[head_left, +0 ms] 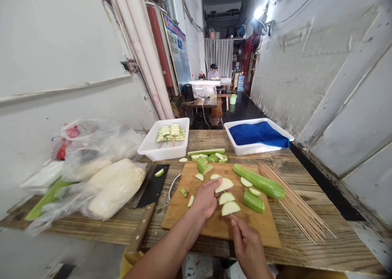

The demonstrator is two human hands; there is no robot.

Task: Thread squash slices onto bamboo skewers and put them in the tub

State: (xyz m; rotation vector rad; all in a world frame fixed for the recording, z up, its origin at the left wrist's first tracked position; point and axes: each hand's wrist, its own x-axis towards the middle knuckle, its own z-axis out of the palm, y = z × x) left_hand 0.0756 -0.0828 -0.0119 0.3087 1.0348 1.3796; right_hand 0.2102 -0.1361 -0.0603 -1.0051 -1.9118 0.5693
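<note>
My left hand pinches a pale half-round zucchini slice at the far end of a thin skewer. Two more slices sit threaded on the same skewer, nearer to me. My right hand is closed on the skewer's near end, just below the closest slice. Both hands are over a wooden cutting board. Around them lie loose slices, a cut zucchini chunk and a long zucchini piece. More cut pieces are gathered at the board's far edge.
A cleaver lies left of the board. Behind it, a white tray holds filled skewers. A blue cloth covers another white tray. Bare skewers spread at right; bagged noodle-like food is at left. A person sits far back.
</note>
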